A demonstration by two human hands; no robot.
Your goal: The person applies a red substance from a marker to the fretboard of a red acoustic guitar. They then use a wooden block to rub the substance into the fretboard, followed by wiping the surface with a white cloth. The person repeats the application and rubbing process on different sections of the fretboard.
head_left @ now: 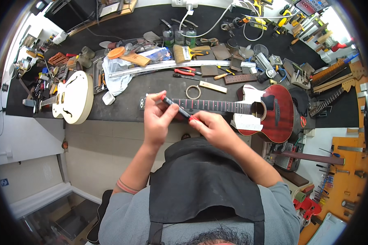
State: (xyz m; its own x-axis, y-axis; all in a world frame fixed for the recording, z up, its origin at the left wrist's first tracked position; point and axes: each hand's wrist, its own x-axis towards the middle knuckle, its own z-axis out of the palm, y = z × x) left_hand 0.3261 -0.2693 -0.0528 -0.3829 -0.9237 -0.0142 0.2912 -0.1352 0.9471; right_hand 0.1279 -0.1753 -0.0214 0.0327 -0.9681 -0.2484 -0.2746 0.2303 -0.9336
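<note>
Pinching a dark marker (182,111) with red ends, the left hand (155,122) and the right hand (211,125) meet near the middle of the frame. The left hand grips it near its upper-left end, between thumb and fingers; the right hand is closed on its lower-right red end. The marker slants down from left to right, in front of the neck (221,106) of a guitar with a dark red body (283,116).

That guitar lies across the counter (137,87), body toward the right of the frame, headstock behind the left hand. White sheets (247,122) cover parts of its top on either side of the soundhole. Just above the neck, near the centre, sits a ring of tape (187,92), with a pale wooden strip (213,87) to its right and red-handled pliers (185,72) farther up. A long metal ruler (151,67) runs above these, below a wide brush (181,54).

At the left of the frame lies a cream guitar (79,98) with f-shaped holes; between it and the ruler is a crumpled pale cloth (117,81). An orange disc (116,52) and a wooden block (138,59) are at the upper left. A black apron (204,175) fills the lower centre.
</note>
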